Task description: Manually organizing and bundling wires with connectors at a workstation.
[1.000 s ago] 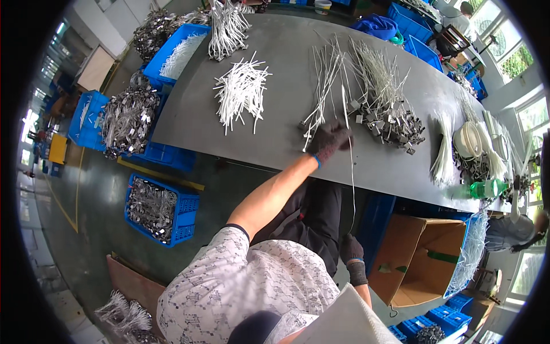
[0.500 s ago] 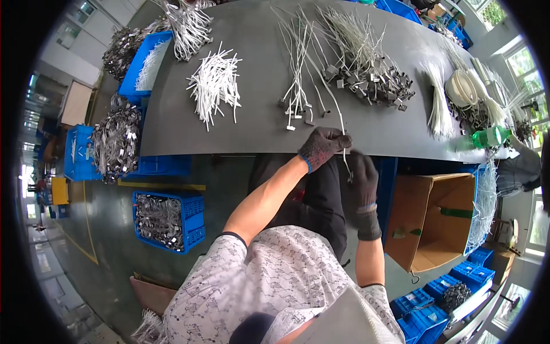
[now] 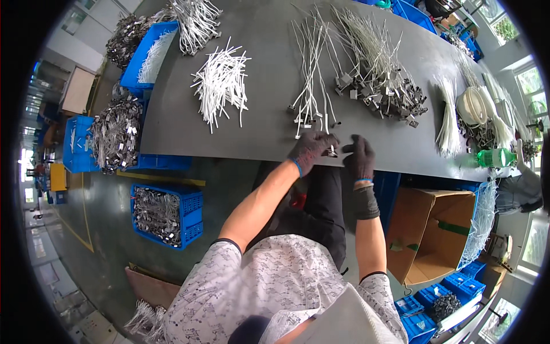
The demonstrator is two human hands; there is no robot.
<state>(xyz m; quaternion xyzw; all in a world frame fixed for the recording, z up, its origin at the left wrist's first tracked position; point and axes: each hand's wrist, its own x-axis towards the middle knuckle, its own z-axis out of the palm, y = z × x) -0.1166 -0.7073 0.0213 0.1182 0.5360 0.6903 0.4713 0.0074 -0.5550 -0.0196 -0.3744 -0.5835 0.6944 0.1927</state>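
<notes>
Both my hands wear dark knitted gloves and are at the near edge of the grey table. My left hand [image 3: 312, 151] is closed on a thin white wire [image 3: 326, 122], which runs up and away from its fingers over the table. A small shiny end piece [image 3: 332, 152] shows at its fingertips. Just to the right, my right hand [image 3: 360, 158] has its fingers bent but apart, with nothing visible in them. Beyond my left hand lies a small bunch of wires [image 3: 311, 74] with dark and white block-shaped ends.
A larger heap of wires with dark metal blocks [image 3: 395, 97] lies to the right. Short white tubes [image 3: 222, 83] are piled at left. A green bottle [image 3: 495, 157] is by the right edge. Below stand a cardboard box [image 3: 409, 229] and a blue crate [image 3: 192, 215] of parts.
My left hand has lowered the wire toward the small bunch and the table edge. My right hand has moved up from below the edge and come off the wire's lower end.
</notes>
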